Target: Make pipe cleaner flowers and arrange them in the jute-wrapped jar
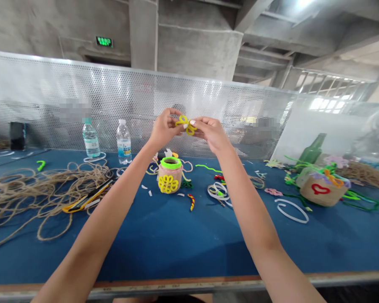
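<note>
Both hands are occupied. The left hand (166,125) pinches the upper-left loops of a yellow flower (191,130) between thumb and fingers; the right hand (215,134) grips its middle and right side, thumb against forefinger. The fingertips of the two hands are close together, with only the flower between them. The flower is clear of the desk (183,240), higher than the jar (171,171) and slightly to its right in view; whether it is directly over the jar cannot be determined.

The step in hand is judged to be the shaping of the loops. Sound practice: one hand pins the centre, where the loops meet, while the other rounds a single loop at a time. Light fingertip pressure is advised, as the bent strand probably creases or flattens if squeezed hard. Twists at the centre should be tight before any loop is spread, otherwise the loops may slacken.

Orientation: the flower is tilted. Its long axis slopes from the upper loops, on the left-hand side, to the lower loops, on the right-hand side. The lower end points down, to the right of the jar. Which face is the front cannot be told.
</note>
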